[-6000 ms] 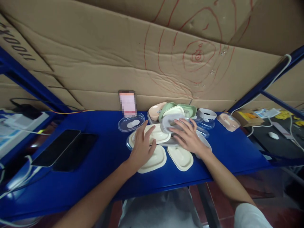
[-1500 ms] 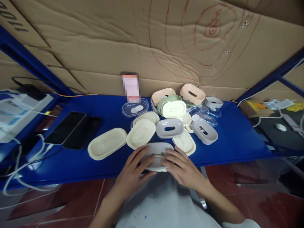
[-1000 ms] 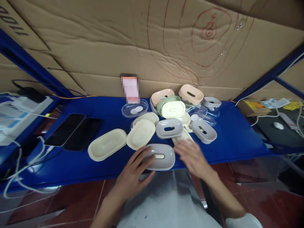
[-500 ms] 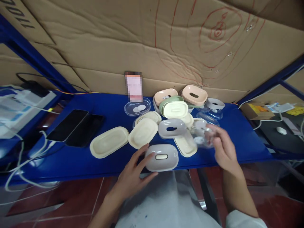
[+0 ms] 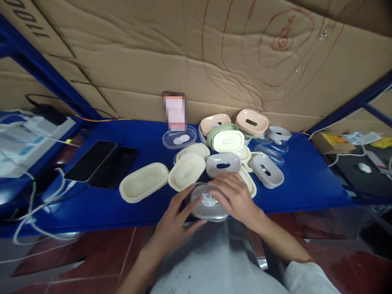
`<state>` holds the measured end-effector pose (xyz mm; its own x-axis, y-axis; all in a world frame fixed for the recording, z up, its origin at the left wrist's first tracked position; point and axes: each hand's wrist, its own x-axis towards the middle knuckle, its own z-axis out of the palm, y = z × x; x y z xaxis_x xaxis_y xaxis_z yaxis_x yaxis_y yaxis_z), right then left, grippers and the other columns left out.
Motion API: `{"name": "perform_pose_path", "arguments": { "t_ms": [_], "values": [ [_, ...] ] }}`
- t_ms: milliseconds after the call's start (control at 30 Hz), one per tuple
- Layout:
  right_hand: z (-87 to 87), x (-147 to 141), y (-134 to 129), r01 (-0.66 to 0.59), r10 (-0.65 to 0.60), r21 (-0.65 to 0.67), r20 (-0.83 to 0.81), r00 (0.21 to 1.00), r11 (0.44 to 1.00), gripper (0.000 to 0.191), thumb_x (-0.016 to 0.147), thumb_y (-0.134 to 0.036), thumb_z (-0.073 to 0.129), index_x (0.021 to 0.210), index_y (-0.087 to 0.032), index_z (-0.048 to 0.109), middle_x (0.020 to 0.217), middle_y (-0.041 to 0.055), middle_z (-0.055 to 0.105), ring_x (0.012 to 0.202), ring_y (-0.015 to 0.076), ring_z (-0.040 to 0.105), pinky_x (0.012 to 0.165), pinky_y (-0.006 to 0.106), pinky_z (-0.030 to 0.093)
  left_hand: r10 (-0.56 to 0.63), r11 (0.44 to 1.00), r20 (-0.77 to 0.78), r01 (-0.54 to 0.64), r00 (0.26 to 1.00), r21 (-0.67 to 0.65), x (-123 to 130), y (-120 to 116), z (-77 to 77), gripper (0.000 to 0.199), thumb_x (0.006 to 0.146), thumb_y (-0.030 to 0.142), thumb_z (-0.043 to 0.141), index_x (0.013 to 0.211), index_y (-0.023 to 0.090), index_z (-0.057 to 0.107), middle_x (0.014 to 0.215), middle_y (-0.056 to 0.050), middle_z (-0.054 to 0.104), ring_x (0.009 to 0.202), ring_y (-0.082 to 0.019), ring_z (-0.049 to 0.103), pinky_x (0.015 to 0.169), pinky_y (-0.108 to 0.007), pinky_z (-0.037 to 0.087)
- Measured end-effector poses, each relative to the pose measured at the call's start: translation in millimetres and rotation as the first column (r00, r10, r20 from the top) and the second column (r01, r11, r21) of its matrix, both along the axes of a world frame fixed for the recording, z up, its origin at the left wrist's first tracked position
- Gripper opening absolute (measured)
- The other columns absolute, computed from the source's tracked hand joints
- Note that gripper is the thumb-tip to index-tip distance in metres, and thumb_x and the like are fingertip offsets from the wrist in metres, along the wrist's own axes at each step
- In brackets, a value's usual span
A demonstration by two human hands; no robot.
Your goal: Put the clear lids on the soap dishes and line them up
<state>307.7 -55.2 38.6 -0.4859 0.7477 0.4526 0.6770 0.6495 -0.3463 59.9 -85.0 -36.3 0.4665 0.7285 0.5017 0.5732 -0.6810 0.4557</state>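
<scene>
At the table's front edge sits a grey oval plastic dish, now seen through the clear plastic lid (image 5: 203, 210) lying over it, with a white barcode sticker on top. My left hand (image 5: 176, 216) grips the dish and lid from the left, fingers along the far side and thumb at the near side. From the right, my right hand (image 5: 234, 196) holds the lid, its fingers curled over the top. Whether the lid is fully seated cannot be seen. Just behind is a grey slotted dish (image 5: 214, 166), and another grey slotted dish (image 5: 274, 176) lies to the right.
Cream oval trays (image 5: 143, 182) lie at left and centre. Peach dishes (image 5: 259, 122), a pale green tray (image 5: 228, 141) and clear lids (image 5: 269, 155) are piled behind. A clear lid (image 5: 171, 139) rests below the propped phone (image 5: 175, 110). Dark phones (image 5: 91, 160) and white cables lie left.
My right hand has brought the clear lid from the right side onto the grey dish in front. My left hand has stayed at the dish's left side.
</scene>
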Motion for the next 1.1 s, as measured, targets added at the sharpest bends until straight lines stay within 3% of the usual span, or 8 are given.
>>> {"name": "perform_pose_path", "arguments": {
  "t_ms": [133, 300, 700, 867, 933, 1000, 1033, 1100],
  "values": [
    [-2.5, 24, -22, -0.124, 0.139, -0.075, 0.244, 0.960, 0.989, 0.064, 0.105, -0.061, 0.059, 0.158, -0.026, 0.052, 0.157, 0.0120, 0.060, 0.151, 0.0332, 0.050, 0.125, 0.063, 0.039, 0.041, 0.998, 0.002, -0.041, 0.999, 0.039, 2, 1, -5.4, 0.060, 0.100, 0.048, 0.071, 0.154, 0.034, 0.051, 0.156, -0.014, 0.053, 0.137, -0.035, 0.061, 0.104, -0.054, 0.062],
    [-15.6, 47, -22, -0.184, 0.214, -0.131, 0.284, 0.935, 0.974, 0.065, 0.107, -0.043, 0.063, 0.166, -0.026, 0.041, 0.174, 0.0093, 0.037, 0.165, 0.0322, 0.024, 0.128, 0.058, 0.041, 0.075, 0.995, -0.053, -0.071, 0.996, 0.075, 7, 0, -5.6, 0.065, 0.099, 0.050, 0.072, 0.158, 0.033, 0.049, 0.154, -0.016, 0.057, 0.133, -0.037, 0.064, 0.099, -0.056, 0.063],
    [-40.7, 43, -24, -0.201, 0.169, 0.066, 0.328, 0.929, 0.977, 0.077, 0.097, -0.048, 0.077, 0.164, -0.027, 0.046, 0.170, 0.0164, 0.042, 0.165, 0.0392, 0.024, 0.124, 0.059, 0.046, -0.018, 1.000, 0.003, 0.018, 1.000, -0.014, 4, 3, -3.1, 0.063, 0.101, 0.037, 0.072, 0.158, 0.033, 0.046, 0.164, -0.013, 0.050, 0.144, -0.033, 0.059, 0.108, -0.055, 0.061],
    [-33.0, 54, -30, -0.228, 0.195, 0.090, 0.279, 0.940, 0.969, 0.070, 0.099, -0.046, 0.075, 0.162, -0.029, 0.048, 0.168, 0.0134, 0.046, 0.162, 0.0369, 0.031, 0.123, 0.059, 0.049, -0.017, 1.000, -0.014, 0.017, 1.000, 0.016, 1, -1, 1.4, 0.068, 0.100, 0.047, 0.072, 0.160, 0.034, 0.045, 0.166, -0.014, 0.048, 0.146, -0.034, 0.056, 0.111, -0.052, 0.058],
    [-24.6, 75, -36, -0.158, 0.124, 0.173, 0.190, 0.974, 0.972, 0.068, 0.100, -0.044, 0.073, 0.162, -0.033, 0.047, 0.166, 0.0110, 0.050, 0.159, 0.0379, 0.039, 0.120, 0.062, 0.051, 0.062, 0.996, -0.029, -0.060, 0.998, 0.067, 3, -2, 2.3, 0.070, 0.100, 0.046, 0.072, 0.162, 0.033, 0.043, 0.165, -0.016, 0.047, 0.147, -0.037, 0.053, 0.119, -0.059, 0.049],
    [-18.1, 109, -43, 0.075, -0.094, 0.302, 0.048, 0.994, 0.950, 0.068, 0.100, -0.040, 0.073, 0.163, -0.038, 0.046, 0.163, 0.0090, 0.052, 0.153, 0.0396, 0.047, 0.118, 0.066, 0.051, 0.227, 0.969, -0.043, -0.222, 0.973, 0.109, 8, -2, 1.8, 0.069, 0.100, 0.039, 0.072, 0.162, 0.033, 0.043, 0.163, -0.017, 0.049, 0.148, -0.039, 0.051, 0.125, -0.067, 0.034],
    [-17.0, 130, -45, 0.245, -0.252, 0.350, -0.026, 0.968, 0.904, 0.069, 0.099, -0.039, 0.073, 0.163, -0.039, 0.046, 0.163, 0.0090, 0.052, 0.151, 0.0401, 0.050, 0.118, 0.067, 0.049, 0.314, 0.944, -0.052, -0.307, 0.948, 0.120, 11, 0, 1.1, 0.067, 0.100, 0.035, 0.072, 0.161, 0.032, 0.044, 0.162, -0.017, 0.051, 0.149, -0.040, 0.050, 0.126, -0.069, 0.028],
    [-21.3, 177, -48, 0.566, -0.563, 0.376, -0.130, 0.816, 0.734, 0.066, 0.100, -0.041, 0.072, 0.162, -0.033, 0.049, 0.163, 0.0122, 0.052, 0.149, 0.0403, 0.052, 0.121, 0.067, 0.045, 0.410, 0.908, -0.065, -0.400, 0.910, 0.128, 18, 3, -0.7, 0.059, 0.099, 0.029, 0.072, 0.155, 0.030, 0.050, 0.155, -0.015, 0.058, 0.146, -0.040, 0.053, 0.126, -0.070, 0.025]
  ]
}}
